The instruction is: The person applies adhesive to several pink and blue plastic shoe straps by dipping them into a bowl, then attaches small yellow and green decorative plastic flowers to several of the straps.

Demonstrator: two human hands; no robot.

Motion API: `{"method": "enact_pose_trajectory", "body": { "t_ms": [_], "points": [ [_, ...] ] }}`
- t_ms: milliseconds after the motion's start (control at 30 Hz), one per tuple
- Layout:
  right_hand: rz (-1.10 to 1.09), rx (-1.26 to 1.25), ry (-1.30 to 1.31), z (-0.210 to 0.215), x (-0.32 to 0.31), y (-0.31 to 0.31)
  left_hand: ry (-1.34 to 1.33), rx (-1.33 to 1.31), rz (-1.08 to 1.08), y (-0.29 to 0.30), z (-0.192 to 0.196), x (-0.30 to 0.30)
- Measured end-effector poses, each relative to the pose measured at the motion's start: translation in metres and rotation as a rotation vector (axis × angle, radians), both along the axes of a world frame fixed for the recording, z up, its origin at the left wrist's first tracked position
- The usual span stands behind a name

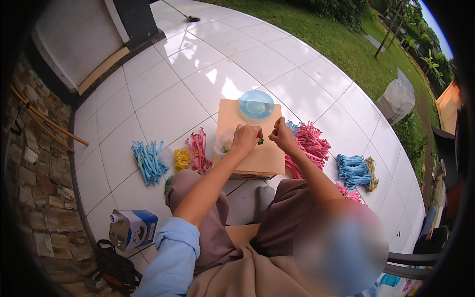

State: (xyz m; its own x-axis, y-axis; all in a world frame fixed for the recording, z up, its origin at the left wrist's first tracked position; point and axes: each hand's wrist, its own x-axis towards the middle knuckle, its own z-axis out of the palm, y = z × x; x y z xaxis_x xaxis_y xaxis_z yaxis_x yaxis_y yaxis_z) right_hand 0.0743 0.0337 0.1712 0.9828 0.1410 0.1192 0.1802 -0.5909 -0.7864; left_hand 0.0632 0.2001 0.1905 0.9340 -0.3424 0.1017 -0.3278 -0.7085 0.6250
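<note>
My left hand (247,139) is above a peach-coloured board (257,161), its fingers closed on a small dark green piece (261,142) too small to identify. Just to its right, my right hand (282,136) is pinched shut; whatever may be between its fingertips does not show. The two hands are close together but apart. Beside my left hand on the board lies a clear plastic bag (223,141) with bits of green in it. A translucent blue bowl (257,104) sits at the board's far edge, beyond both hands.
Bundles of pink strips (311,143) lie right of the board, with blue bundles (352,171) farther right. Left of it are pink strips (199,148), a bag of yellow pieces (182,158) and blue strips (148,161). A metal can (132,229) stands by the stone wall (54,218).
</note>
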Motion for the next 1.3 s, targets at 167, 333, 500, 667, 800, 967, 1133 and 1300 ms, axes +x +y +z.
{"method": "enact_pose_trajectory", "body": {
  "t_ms": [167,333,500,667,800,967,1133,1300],
  "points": [
    [0.191,-0.109,0.037,-0.02,-0.003,0.017,-0.366,0.384,-0.01,0.001,-0.016,0.003],
    [0.059,0.066,0.035,0.013,0.003,0.021,-0.242,0.068,0.103,0.025,0.037,0.001],
    [0.29,0.245,0.054,0.035,-0.012,0.07,0.172,0.164,0.157,0.088,0.055,-0.008],
    [0.504,0.062,0.004,0.003,-0.011,0.099,0.338,0.393,0.269,0.093,0.001,-0.007],
    [0.511,-0.063,-0.06,-0.014,-0.012,0.106,0.565,0.364,0.223,0.09,-0.008,-0.002],
    [0.538,-0.14,-0.242,-0.021,-0.02,0.116,0.402,0.216,0.316,0.09,-0.011,-0.004],
    [0.481,-0.128,-0.354,-0.024,-0.026,0.127,0.206,0.193,0.363,0.094,-0.026,0.0],
    [0.404,-0.003,-0.164,-0.018,-0.012,0.117,0.302,0.096,0.365,0.089,-0.013,0.01]
  ]
}}
